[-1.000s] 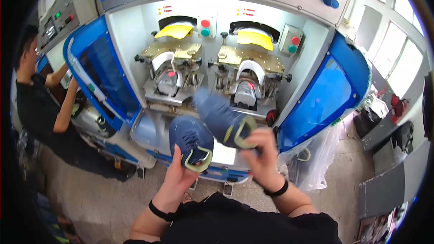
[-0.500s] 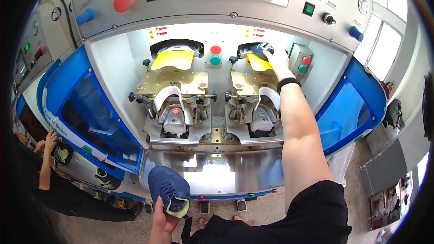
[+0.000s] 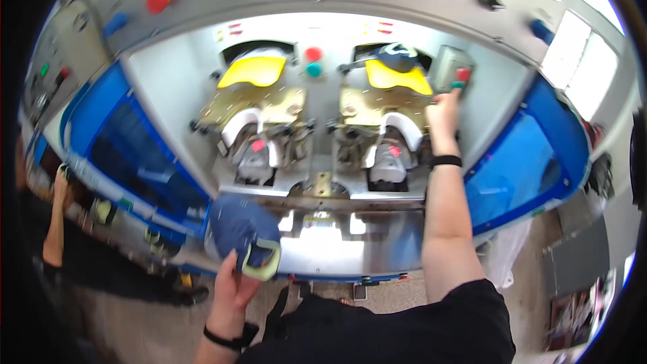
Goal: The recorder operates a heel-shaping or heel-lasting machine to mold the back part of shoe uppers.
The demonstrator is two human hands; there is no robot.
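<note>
My left hand point(image 3: 232, 283) grips a navy shoe upper point(image 3: 236, 226) by its lime-lined collar, low in front of the machine. My right hand point(image 3: 443, 118) reaches up with nothing in it, fingers apart. One fingertip is at the green button point(image 3: 457, 85) on a small grey box, below its red button point(image 3: 463, 74); motion blur hides whether it presses. Another navy shoe piece point(image 3: 397, 57) sits at the right upper slot, above a yellow flap point(image 3: 397, 79). A matching yellow flap point(image 3: 253, 72) hangs from the left slot.
Below the flaps stand two clamp stations with shoe-shaped moulds point(image 3: 255, 165) point(image 3: 387, 163). Blue-framed doors point(image 3: 151, 141) point(image 3: 515, 162) stand at both sides. A steel ledge point(image 3: 350, 249) runs along the front. Another person's arm point(image 3: 57, 226) works at the far left.
My right hand has let go of the navy shoe piece at the right slot and moved down and right to the button box. The view has shifted; the left hand still holds its upper.
</note>
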